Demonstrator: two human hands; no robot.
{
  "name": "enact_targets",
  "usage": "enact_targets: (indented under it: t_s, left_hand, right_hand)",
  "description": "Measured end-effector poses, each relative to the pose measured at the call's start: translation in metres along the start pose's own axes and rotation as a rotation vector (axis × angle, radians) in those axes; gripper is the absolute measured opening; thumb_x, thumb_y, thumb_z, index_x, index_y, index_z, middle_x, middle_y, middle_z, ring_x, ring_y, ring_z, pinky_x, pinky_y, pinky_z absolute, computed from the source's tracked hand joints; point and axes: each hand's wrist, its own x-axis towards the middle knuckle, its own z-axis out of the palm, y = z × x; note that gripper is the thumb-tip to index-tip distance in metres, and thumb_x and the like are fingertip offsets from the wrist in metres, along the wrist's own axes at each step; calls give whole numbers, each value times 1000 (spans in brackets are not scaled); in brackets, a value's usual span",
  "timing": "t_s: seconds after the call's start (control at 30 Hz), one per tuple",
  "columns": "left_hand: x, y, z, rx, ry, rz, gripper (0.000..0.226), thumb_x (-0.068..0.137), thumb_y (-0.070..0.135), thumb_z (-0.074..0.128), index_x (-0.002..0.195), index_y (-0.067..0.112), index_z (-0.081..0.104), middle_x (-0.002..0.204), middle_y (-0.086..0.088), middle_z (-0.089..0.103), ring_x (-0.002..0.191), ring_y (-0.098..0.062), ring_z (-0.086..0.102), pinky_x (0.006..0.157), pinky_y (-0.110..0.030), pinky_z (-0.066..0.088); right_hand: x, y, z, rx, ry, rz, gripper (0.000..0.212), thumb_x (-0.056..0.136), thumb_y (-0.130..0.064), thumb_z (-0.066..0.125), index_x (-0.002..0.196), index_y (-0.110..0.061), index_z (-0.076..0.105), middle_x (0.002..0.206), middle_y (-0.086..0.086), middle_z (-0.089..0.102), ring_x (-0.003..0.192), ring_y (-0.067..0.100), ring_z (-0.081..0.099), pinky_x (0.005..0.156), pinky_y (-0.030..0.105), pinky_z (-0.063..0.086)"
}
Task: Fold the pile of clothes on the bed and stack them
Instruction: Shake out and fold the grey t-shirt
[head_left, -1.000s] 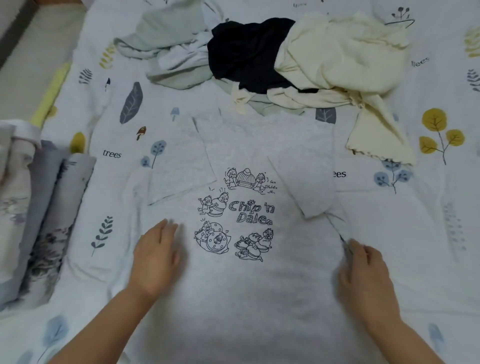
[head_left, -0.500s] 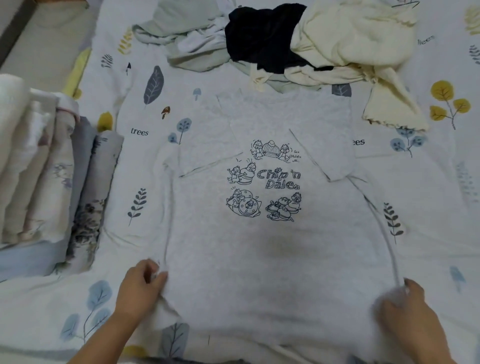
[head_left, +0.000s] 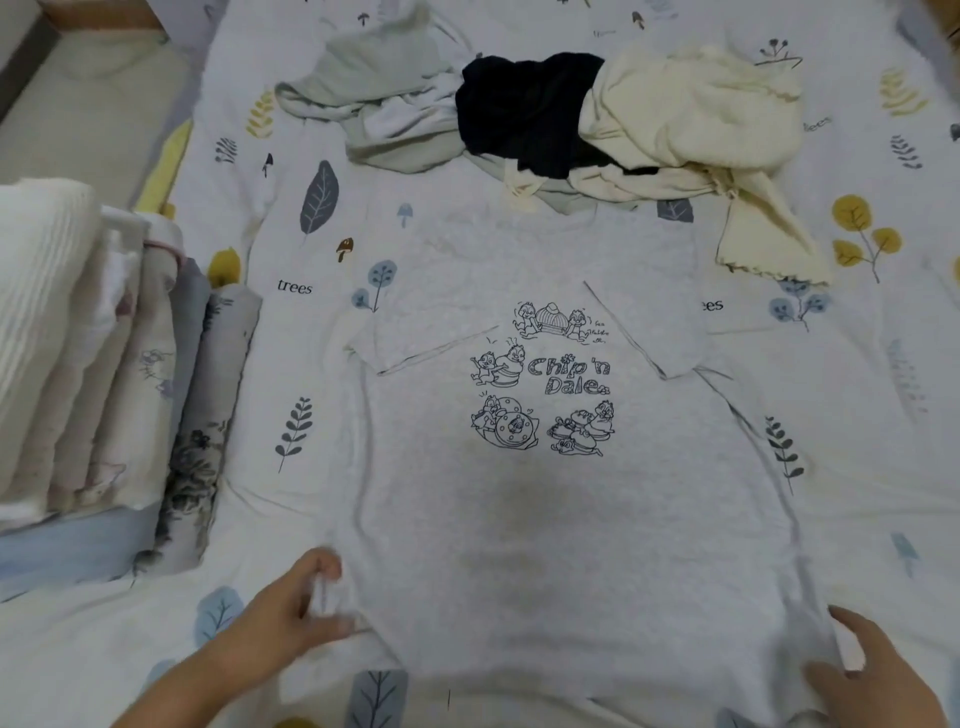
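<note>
On bed, grey T-shirt (head_left: 545, 519) printed "Chip 'n Dale" (sheet (head_left: 883, 467) reads "trees")

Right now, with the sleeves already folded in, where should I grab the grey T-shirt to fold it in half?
Take the grey T-shirt by its two bottom hem corners, coming from the near edge. It lies flat, collar away, so the hem folds up toward the collar. The left hand already pinches the left corner; the right hand is at the right one, its grip unclear.

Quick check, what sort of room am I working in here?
Most likely a bedroom at home: a bed with a leaf-print sheet fills the view, a grey T-shirt lies spread on it, unfolded clothes sit beyond, and folded linen is stacked at the left.
</note>
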Motion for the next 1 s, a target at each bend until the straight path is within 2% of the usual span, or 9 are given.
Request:
enact_targets:
  t_s: [0.1, 0.2, 0.3, 0.43, 0.5, 0.6, 0.73, 0.83, 1.0]
  left_hand:
    - [-4, 19, -27, -33, -35, 33, 20, 76, 0, 73, 89, 8, 60, 50, 5, 42, 43, -1, 31, 43, -11, 27]
    - [2, 40, -38, -115, 58, 89, 20, 75, -5, 73, 62, 10, 73, 63, -12, 56, 58, -14, 44, 48, -14, 31]
    - [11, 68, -43, -467, 161, 75, 17, 79, -4, 64, 67, 3, 74, 72, -22, 61, 67, -27, 51, 55, -23, 40]
    - [30, 113, -50, -861, 102, 134, 33, 66, -7, 48, 80, 5, 76, 82, -20, 72, 70, -24, 71, 61, -31, 59]
    - [46, 134, -49, -798, 144, 227, 40, 62, -11, 52, 84, 11, 77, 87, -18, 73, 79, -20, 71, 67, -29, 58]
    - [78, 159, -47, -510, 346, 294, 40, 68, -18, 61, 76, 18, 76, 80, -10, 73, 69, -8, 68, 63, -10, 53]
    - [127, 193, -56, -429, 542, 340, 24, 80, -10, 61, 74, 11, 67, 60, 1, 70, 56, -5, 65, 62, -11, 53]
    - [163, 219, -76, -514, 616, 409, 19, 92, 11, 56, 75, 4, 62, 55, 0, 66, 51, -10, 66, 59, -17, 56]
    - [227, 256, -113, -711, 699, 297, 33, 95, 32, 51, 66, 17, 47, 39, 10, 46, 34, -4, 48, 47, -18, 53]
  right_hand:
    - [1, 8, -12, 53, 65, -154, 40, 76, 11, 65, 112, -6, 62, 97, 22, 63, 68, 32, 58, 74, 37, 46]
    - [10, 3, -30, 195, 33, -192, 16, 80, 1, 68, 84, -14, 74, 76, 17, 69, 59, 24, 60, 51, 44, 53]
    - [39, -14, -47, 466, -88, -141, 35, 86, 6, 51, 70, -13, 75, 81, 6, 71, 71, 12, 66, 46, 30, 55]
    - [67, -55, -66, 598, -298, -245, 60, 73, 25, 32, 69, -16, 76, 68, 1, 72, 56, 7, 67, 44, 17, 51]
    - [80, -78, -73, 534, -230, -352, 58, 73, 28, 43, 76, -19, 76, 71, -1, 73, 63, 5, 68, 53, 14, 53]
    - [103, -111, -81, 416, -83, -445, 33, 73, 14, 64, 83, -16, 74, 71, -4, 73, 65, 6, 66, 57, 6, 48]
    - [137, -164, -90, 497, -37, -530, 4, 75, -13, 74, 78, -16, 74, 70, 6, 73, 64, 19, 70, 57, 15, 54]
    - [159, -205, -98, 612, -30, -564, 49, 48, -59, 77, 71, -16, 72, 61, 8, 69, 53, 17, 67, 56, 21, 56]
    - [222, -265, -101, 661, 171, -505, 31, 85, -34, 63, 69, -8, 57, 48, 1, 53, 38, 5, 50, 43, 14, 48]
